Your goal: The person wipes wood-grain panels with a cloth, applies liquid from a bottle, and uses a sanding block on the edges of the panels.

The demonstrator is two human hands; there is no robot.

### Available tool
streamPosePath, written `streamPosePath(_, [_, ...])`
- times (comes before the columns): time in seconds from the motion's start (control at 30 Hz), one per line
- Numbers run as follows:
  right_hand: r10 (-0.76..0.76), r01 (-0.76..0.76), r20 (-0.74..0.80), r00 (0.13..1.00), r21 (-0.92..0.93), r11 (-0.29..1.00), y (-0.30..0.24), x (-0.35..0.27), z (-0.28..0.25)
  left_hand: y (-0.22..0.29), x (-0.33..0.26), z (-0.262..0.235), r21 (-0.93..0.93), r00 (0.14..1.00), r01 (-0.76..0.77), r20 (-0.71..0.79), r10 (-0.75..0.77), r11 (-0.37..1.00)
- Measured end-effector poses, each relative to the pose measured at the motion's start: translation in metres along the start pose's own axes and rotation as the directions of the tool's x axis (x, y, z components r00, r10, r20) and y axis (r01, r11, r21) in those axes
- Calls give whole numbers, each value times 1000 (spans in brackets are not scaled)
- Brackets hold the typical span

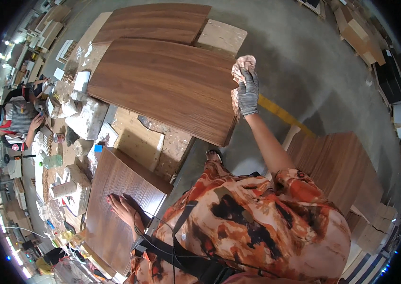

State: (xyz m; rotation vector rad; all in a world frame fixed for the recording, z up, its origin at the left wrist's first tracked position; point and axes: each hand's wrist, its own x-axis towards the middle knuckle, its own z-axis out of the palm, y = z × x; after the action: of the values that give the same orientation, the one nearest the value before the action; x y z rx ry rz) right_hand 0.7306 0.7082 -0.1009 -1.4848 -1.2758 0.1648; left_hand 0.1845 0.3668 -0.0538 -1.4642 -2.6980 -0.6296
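My right hand [248,94], in a grey striped knit glove, grips a crumpled pale pinkish cloth [244,62]. It is at the right end of a stack of brown wood-grain panels [162,80], with part of the cloth hanging along the panel edge. My bare left hand [124,213] lies flat, fingers stretched out, on a glossy brown wood-grain panel [110,184] at the lower left. Behind the middle stack lies another brown panel [158,21].
A cluttered workbench with a clear green-tinted jar [53,161] and a wrapped white bundle [91,116] runs along the left. A co-worker [18,116] works beyond it. More brown panels [338,156] are stacked at my right. A yellow line [274,110] crosses the floor.
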Motion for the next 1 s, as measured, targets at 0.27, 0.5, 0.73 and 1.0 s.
streamPosePath(0.27, [-199, 250, 382, 902, -87, 964, -33, -52, -43, 215, 55, 6, -340, 830, -423, 227, 510, 840])
streamPosePath(0.5, [-437, 203, 664, 607, 402, 893, -68, -188, -76, 335, 70, 95, -442, 538, -651, 305, 786, 617])
streamPosePath(0.73, [188, -469, 497, 847, 533, 704, -63, -139, -105, 350, 14, 112, -253, 343, -846, 416, 842, 470])
streamPosePath(1.0, [6, -23, 49, 999, 357, 934, -4, -49, -3, 327, -22, 78, -424, 35, -861, 503, 864, 282])
